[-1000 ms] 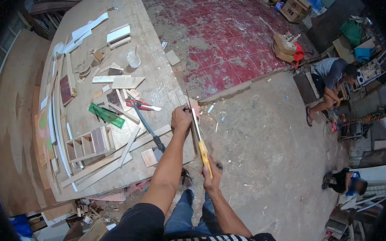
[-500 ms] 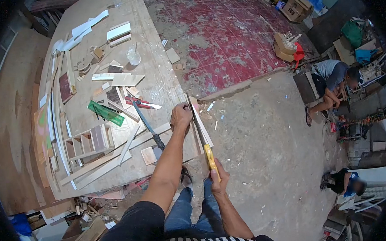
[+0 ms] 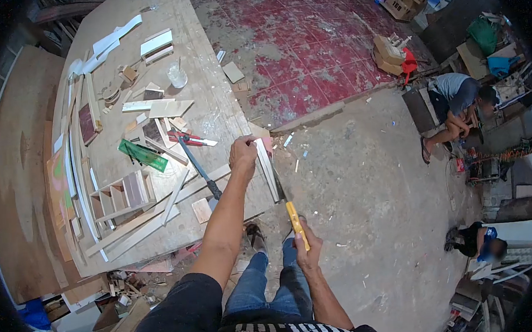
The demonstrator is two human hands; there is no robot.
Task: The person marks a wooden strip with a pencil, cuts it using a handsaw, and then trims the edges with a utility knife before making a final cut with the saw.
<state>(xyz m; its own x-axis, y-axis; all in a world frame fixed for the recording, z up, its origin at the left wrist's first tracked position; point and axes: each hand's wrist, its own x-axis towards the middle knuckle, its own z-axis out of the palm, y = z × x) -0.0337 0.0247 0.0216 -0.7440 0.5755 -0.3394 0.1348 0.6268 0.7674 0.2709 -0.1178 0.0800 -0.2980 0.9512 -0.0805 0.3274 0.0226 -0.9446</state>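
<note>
My left hand (image 3: 243, 154) is closed on the upper end of a narrow pale wood strip (image 3: 266, 169) at the right edge of the worktable (image 3: 205, 66). In my right hand (image 3: 308, 248) is a handsaw (image 3: 296, 222), gripped by its yellow handle. Its blade points away from me along the strip's right side, mostly hidden behind the wood. Left of my left forearm lies a long dark bar with a black grip (image 3: 197, 164). A red-handled cutter (image 3: 196, 140) and a green translucent case (image 3: 143, 155) are farther left on the tabletop.
A small compartmented wooden frame (image 3: 121, 196), several wood offcuts and a plastic cup (image 3: 177, 76) are on the table. Scraps dot the concrete floor (image 3: 365, 190). Two people, one seated (image 3: 454, 103) and one lower down (image 3: 481, 244), are at the right.
The saw has drawn back toward me and right; its blade, earlier in front of the strip's left side, is now mostly behind it. The strip and my left hand have shifted slightly left.
</note>
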